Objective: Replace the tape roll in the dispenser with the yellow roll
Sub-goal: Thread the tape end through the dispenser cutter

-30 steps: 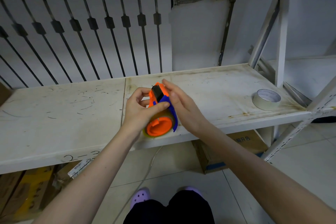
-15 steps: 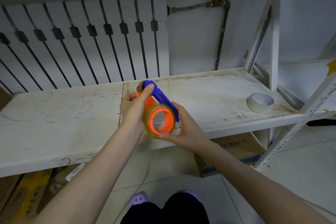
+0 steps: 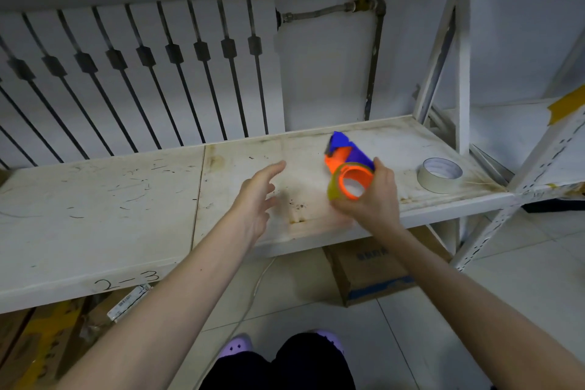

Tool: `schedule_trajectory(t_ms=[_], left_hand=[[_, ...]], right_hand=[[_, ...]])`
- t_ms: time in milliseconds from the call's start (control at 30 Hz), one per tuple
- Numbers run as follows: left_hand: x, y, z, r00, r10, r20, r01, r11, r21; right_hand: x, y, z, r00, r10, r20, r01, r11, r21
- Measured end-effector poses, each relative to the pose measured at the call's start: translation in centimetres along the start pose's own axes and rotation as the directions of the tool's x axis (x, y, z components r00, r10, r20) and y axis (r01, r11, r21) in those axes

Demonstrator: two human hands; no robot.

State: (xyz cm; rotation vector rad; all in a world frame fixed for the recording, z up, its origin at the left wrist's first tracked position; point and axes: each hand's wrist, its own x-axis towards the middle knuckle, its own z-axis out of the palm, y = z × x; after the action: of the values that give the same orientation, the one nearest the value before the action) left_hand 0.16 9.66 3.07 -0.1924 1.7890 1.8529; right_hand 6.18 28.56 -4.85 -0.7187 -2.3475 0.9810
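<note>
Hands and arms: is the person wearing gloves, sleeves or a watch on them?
No. Both hands, the left hand and the right hand, are bare, with no gloves, and no rings show. Both forearms are bare as far as the picture shows: no sleeves, watch or bracelet.

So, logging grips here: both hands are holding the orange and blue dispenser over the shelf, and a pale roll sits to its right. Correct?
Not quite. The head view shows only the right hand holding the dispenser; the left hand is open and apart.
</note>
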Motion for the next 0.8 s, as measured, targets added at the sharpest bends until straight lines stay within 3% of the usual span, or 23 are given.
schedule_trajectory(t_ms=[233,500,700,800], left_hand=[[1.5,0.0,-0.6,0.998,0.039,-0.045,-0.036,0.997,0.063],[2.3,1.4,-0.7,0.991,0.115,-0.064,-0.108,0.989,0.106],[1.8,2.2,-0.9,0.987,0.145,-0.068,-0.139,0.986,0.094],[0.4,3.2,-1.2,0.98,0.184,-0.068,-0.178,0.98,0.087]], right_hand=[[4.9,4.8,-1.3,0.973,0.202,-0.11,-0.223,0.945,-0.237],[6.4,5.6,-0.3,0.983,0.168,-0.074,-0.182,0.944,-0.274],[6.7,4.4,-0.6,0.975,0.211,0.073,-0.17,0.914,-0.369],[5.7,2.3,-1.5,0.98,0.197,0.02,-0.173,0.903,-0.393]])
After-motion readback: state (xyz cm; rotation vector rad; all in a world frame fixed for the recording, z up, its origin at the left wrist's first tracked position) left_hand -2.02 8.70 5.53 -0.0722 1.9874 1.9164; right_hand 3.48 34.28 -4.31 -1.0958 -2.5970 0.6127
